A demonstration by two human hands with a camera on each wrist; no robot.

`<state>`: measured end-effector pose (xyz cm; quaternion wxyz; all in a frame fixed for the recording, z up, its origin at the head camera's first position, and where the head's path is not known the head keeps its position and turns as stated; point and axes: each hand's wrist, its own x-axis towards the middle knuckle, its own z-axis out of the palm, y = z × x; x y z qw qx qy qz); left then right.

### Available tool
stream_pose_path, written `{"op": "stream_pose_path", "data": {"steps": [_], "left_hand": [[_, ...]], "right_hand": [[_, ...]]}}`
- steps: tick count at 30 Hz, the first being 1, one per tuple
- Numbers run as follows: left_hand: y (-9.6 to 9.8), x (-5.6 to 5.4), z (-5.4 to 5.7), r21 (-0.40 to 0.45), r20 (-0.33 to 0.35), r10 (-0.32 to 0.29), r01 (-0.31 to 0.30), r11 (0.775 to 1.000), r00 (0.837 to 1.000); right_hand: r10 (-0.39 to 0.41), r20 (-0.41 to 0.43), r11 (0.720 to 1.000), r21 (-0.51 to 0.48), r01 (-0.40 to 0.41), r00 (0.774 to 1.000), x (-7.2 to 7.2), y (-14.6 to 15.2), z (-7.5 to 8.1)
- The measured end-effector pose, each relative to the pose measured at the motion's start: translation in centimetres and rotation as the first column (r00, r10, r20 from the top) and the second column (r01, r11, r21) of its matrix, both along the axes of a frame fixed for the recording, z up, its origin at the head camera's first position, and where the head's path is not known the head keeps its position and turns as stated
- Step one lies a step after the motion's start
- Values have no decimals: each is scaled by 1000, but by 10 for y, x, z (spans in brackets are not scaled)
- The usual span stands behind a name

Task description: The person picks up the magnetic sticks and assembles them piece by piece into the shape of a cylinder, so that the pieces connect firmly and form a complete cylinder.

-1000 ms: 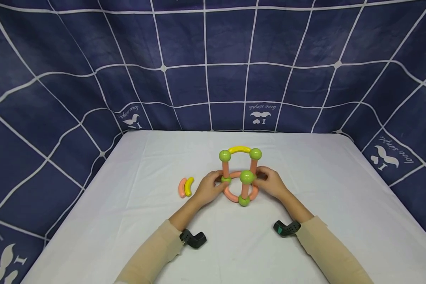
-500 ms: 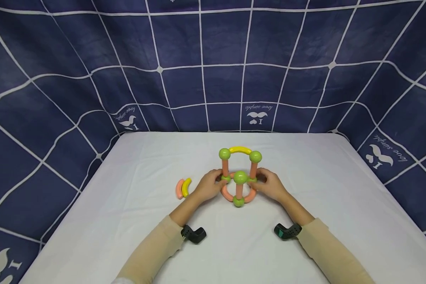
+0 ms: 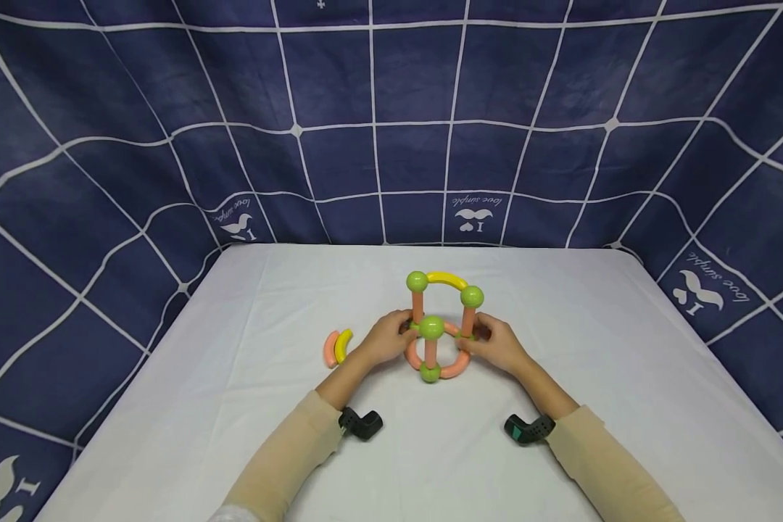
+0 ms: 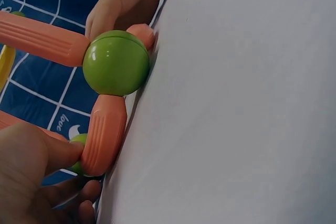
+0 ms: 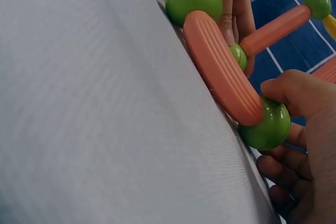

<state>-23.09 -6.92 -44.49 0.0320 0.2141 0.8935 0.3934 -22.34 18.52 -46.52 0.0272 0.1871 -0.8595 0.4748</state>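
A ball-and-rod toy frame (image 3: pixel 455 367) stands on the white table between both hands. Its round base joins curved orange rods (image 5: pixel 223 66) with green balls (image 4: pixel 116 62). Three orange uprights rise from it, each topped by a green ball. One yellow curved rod (image 3: pixel 446 278) bridges the two farther top balls. My left hand (image 3: pixel 386 339) pinches the lower green ball at the left, thumb on the near side. My right hand (image 3: pixel 498 344) grips the lower green ball (image 5: pixel 269 124) at the right, with the thumb over it and fingers curled beneath.
Left of my left hand, an orange curved rod (image 3: pixel 330 349) and a yellow curved rod (image 3: pixel 343 346) lie side by side on the white tablecloth (image 3: pixel 267 304). A dark blue checked cloth (image 3: pixel 411 159) hangs behind the table and along both sides.
The toy frame has turned clockwise as seen from above: its front upright shifted left and its right upright came nearer. Both hands stay at its base.
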Motion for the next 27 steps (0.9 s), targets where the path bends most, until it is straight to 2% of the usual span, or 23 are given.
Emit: {"op": "stream_pose_path", "data": {"steps": [3, 10, 14, 21, 26, 27], "left_hand": [[0, -2, 1, -10, 7, -10, 10, 1000, 1000], [0, -4, 3, -13, 13, -25, 25, 1000, 1000], [-3, 0, 4, -50, -23, 1, -2, 999, 1000], [-20, 18, 12, -76, -54, 82, -86, 993, 995], [-35, 29, 17, -101, -72, 98, -105, 989, 993], [-37, 31, 17, -108, -77, 101, -109, 988, 992]], "right_hand": [[9, 6, 1000, 4, -9, 1000, 3, -2, 4], [43, -7, 999, -13, -43, 999, 23, -10, 37], [42, -9, 999, -21, -42, 999, 26, -11, 38], [26, 13, 999, -21, -25, 1000, 24, -10, 37], [40, 24, 999, -22, -39, 999, 22, -9, 36], [39, 24, 999, -25, -38, 999, 20, -8, 32]]}}
